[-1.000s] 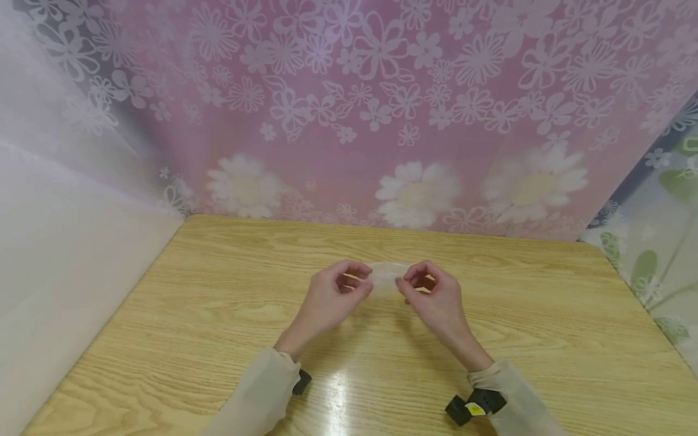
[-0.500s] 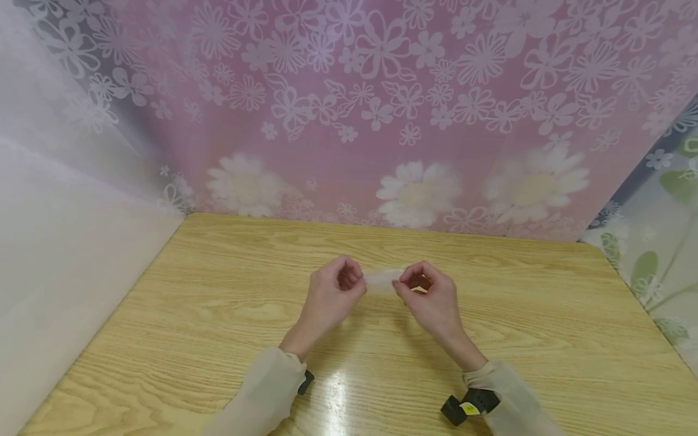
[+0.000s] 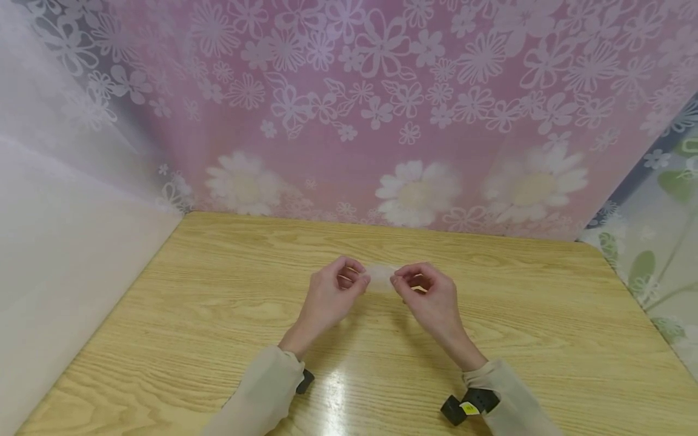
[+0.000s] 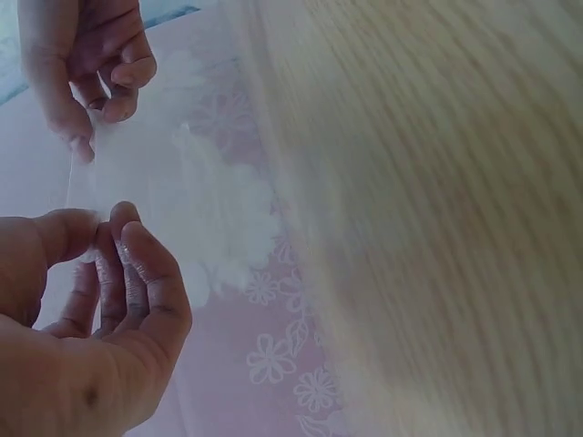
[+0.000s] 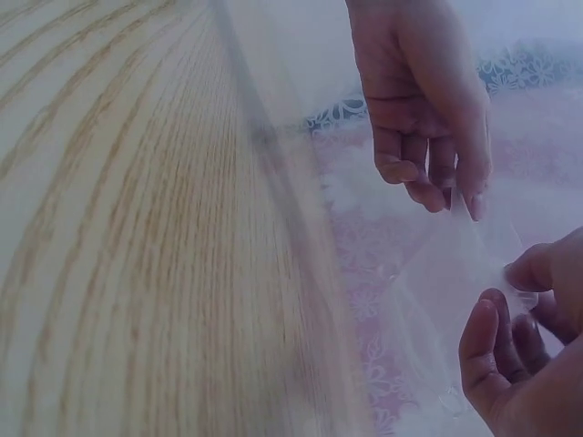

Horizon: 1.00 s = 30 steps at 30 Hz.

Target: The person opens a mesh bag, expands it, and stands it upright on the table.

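Note:
A thin, see-through piece of plastic film stretches between both hands above the middle of the table. My left hand pinches its left edge between thumb and fingertips. At the opposite edge, my right hand pinches it the same way. Seen from the right wrist, the film hangs below the fingers with soft creases. It is so clear that its outline is hard to follow, and whether it is a single sheet or a bag I cannot tell.
The wood-grain table reaches back to a pink flowered curtain. A pale wall covering stands along its left side, and a leaf-patterned cloth along its right. Black bands sit on both wrists.
The hands have drawn slightly closer together on the film. Left-hand fingers, spread more a second ago, have shifted along its edge; the film's raised, curved top has become lower and flatter.

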Each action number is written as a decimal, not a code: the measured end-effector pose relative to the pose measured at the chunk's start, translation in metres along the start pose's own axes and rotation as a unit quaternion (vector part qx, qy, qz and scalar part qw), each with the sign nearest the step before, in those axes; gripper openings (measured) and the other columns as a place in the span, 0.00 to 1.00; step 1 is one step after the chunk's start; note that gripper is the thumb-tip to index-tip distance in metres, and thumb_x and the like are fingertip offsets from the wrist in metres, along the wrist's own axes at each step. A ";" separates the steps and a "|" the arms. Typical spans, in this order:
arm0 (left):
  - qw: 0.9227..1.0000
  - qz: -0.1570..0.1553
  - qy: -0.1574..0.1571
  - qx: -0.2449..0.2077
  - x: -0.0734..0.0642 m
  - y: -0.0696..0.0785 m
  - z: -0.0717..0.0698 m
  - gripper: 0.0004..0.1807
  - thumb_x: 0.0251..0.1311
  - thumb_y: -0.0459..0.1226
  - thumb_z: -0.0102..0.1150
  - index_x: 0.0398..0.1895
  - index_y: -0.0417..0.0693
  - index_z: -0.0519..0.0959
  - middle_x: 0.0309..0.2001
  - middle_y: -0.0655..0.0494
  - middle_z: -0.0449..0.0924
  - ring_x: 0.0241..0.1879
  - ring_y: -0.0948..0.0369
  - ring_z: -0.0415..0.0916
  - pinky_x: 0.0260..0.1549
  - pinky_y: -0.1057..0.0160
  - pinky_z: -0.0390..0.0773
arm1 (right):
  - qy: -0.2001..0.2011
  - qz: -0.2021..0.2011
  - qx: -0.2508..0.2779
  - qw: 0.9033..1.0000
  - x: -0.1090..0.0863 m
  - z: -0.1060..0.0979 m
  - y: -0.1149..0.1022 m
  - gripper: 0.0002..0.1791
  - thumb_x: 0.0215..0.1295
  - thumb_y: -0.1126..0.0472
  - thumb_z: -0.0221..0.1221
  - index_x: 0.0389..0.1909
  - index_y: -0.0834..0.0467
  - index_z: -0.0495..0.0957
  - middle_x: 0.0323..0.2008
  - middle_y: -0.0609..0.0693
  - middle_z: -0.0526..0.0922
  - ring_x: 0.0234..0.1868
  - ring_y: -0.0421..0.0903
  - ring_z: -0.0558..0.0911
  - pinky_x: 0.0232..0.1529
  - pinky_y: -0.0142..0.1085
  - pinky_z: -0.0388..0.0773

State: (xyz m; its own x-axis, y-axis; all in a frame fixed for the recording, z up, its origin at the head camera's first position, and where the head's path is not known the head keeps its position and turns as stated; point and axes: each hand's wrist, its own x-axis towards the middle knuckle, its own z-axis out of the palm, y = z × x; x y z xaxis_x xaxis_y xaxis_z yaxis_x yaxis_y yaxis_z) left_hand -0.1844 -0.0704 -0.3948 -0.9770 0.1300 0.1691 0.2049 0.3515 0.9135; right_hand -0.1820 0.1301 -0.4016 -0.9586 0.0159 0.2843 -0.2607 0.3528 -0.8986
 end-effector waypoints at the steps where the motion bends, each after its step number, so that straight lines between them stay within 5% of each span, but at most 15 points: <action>1: 1.000 0.001 0.003 -0.006 0.000 0.000 0.000 0.04 0.68 0.40 0.65 0.42 0.52 0.81 0.36 0.55 0.86 0.34 0.61 0.84 0.37 0.64 0.85 | 0.000 0.002 -0.003 1.000 0.000 0.000 0.000 0.05 0.65 0.62 0.69 0.40 0.58 0.86 0.37 0.52 0.81 0.33 0.40 0.82 0.29 0.31 0.83; 9: 0.999 0.021 0.037 -0.022 0.001 0.000 0.002 0.04 0.67 0.39 0.67 0.39 0.52 0.81 0.32 0.56 0.86 0.32 0.63 0.83 0.36 0.66 0.84 | -0.006 0.026 -0.031 0.999 -0.001 0.000 0.000 0.08 0.67 0.56 0.68 0.42 0.55 0.88 0.31 0.54 0.84 0.26 0.49 0.84 0.24 0.35 0.83; 15: 0.999 0.034 0.029 -0.021 -0.001 0.001 0.004 0.05 0.67 0.40 0.67 0.38 0.52 0.80 0.30 0.56 0.85 0.31 0.62 0.82 0.34 0.66 0.84 | 0.007 0.018 -0.013 1.000 -0.002 -0.001 0.001 0.05 0.68 0.58 0.67 0.40 0.54 0.88 0.32 0.55 0.89 0.27 0.47 0.86 0.20 0.35 0.81; 24: 0.997 0.058 0.047 0.034 -0.002 0.002 0.008 0.04 0.61 0.31 0.63 0.34 0.49 0.78 0.25 0.57 0.79 0.25 0.64 0.73 0.27 0.70 0.75 | 0.081 -0.036 -0.026 0.996 0.000 0.003 0.005 0.07 0.60 0.68 0.70 0.29 0.58 0.80 0.23 0.52 0.82 0.22 0.36 0.78 0.24 0.26 0.77; 30: 0.993 0.063 0.069 0.070 0.000 0.001 0.010 0.03 0.63 0.34 0.62 0.36 0.50 0.78 0.25 0.59 0.77 0.24 0.66 0.74 0.27 0.70 0.78 | 0.073 -0.037 -0.007 0.997 -0.001 0.002 0.003 0.05 0.63 0.67 0.70 0.33 0.58 0.82 0.24 0.54 0.84 0.21 0.41 0.82 0.19 0.29 0.78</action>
State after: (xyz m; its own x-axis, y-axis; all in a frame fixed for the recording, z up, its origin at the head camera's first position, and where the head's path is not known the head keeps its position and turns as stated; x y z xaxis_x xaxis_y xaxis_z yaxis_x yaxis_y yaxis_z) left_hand -0.1841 -0.0605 -0.3974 -0.9400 0.0568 0.3365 0.3229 0.4668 0.8233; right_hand -0.1824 0.1287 -0.4049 -0.9093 0.1257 0.3967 -0.3276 0.3717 -0.8686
